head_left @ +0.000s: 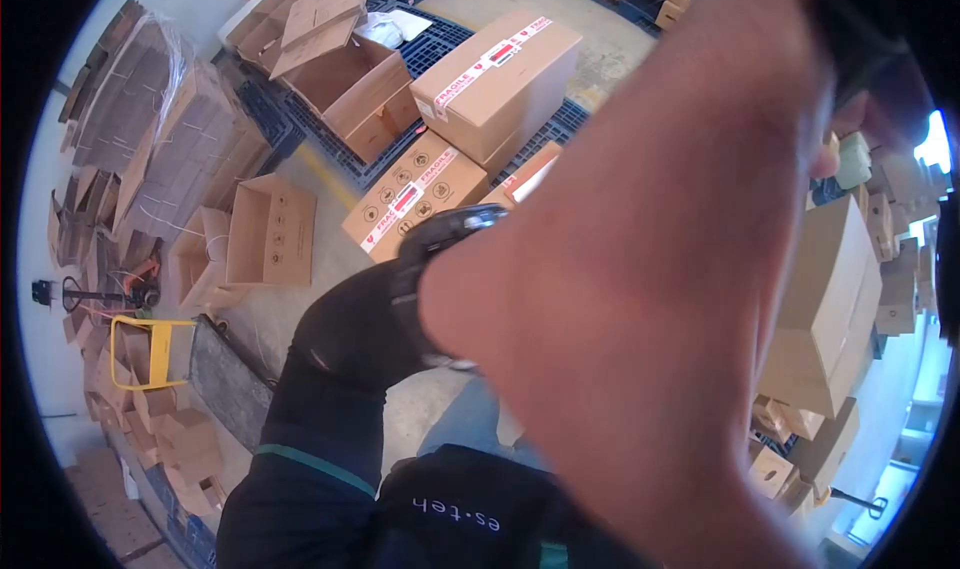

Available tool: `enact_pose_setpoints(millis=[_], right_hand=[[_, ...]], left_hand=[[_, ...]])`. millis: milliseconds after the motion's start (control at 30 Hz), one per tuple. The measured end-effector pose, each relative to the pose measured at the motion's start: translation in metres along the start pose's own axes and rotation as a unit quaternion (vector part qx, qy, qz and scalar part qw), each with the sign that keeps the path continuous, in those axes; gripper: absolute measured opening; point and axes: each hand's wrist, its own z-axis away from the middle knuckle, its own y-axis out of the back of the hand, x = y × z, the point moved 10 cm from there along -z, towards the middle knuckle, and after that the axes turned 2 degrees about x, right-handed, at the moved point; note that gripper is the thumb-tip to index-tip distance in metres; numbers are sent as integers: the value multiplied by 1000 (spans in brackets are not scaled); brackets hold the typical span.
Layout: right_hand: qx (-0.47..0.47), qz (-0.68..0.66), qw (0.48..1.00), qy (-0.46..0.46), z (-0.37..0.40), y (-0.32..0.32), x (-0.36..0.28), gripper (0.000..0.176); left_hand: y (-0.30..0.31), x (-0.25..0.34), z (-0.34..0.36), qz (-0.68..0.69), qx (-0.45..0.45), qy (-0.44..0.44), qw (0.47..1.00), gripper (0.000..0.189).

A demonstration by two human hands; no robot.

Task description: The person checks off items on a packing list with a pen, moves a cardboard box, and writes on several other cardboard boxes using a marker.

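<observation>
My left hand [620, 269] is very close to the lens and blurred, covering much of the middle and right of the head view. A dark watch [440, 239] sits on its wrist, below a black sleeve [340, 349]. The fingers run out toward the upper right, so what they touch or hold is hidden. At the upper right edge, a dark, smeared shape with some skin [880, 109] seems to be part of my right hand; its fingers cannot be made out. Behind the left wrist lies a carton with FRAGILE tape [425, 184].
A taller taped carton [500, 74] and an open carton [345, 89] stand on blue pallets. Flattened cardboard [150, 119] is stacked at left, above an open box [275, 234] and a yellow-handled cart [230, 379]. A large carton [820, 309] stands at right.
</observation>
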Motion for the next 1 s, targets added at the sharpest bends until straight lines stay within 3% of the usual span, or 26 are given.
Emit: enact_pose_setpoints(millis=[67,200,300,467,533,567,667,733,767,900,1000], right_hand=[[-18,28,998,54,29,-7,-46,21],[-5,-79,990,117,56,-23,-94,19],[1,-42,990,138,79,-14,-112,20],[15,0,994,111,148,2,-97,25],[-19,23,996,84,160,2,-44,26],[24,49,996,74,181,7,-36,26],[38,-42,996,68,176,3,50,20],[-4,-129,992,1,193,-7,69,15],[-28,-176,983,-30,196,-27,66,12],[-5,-159,986,-57,227,-82,3,8],[-43,-35,989,134,182,-159,-36,9]], left_hand=[[-6,49,20,8,-6,-16,1000,66],[-20,129,55,17,-16,-30,999,64],[-33,177,83,18,-19,-35,999,62],[-43,244,122,24,-28,-31,999,60],[-39,270,135,25,-30,-28,999,59],[-36,283,141,23,-30,-27,999,59],[-15,321,161,19,-26,-23,999,58],[4,347,173,24,-23,-24,999,57],[16,361,178,25,-23,-25,999,57],[77,410,207,30,-23,-23,999,56],[138,443,228,46,-21,-11,999,55]])
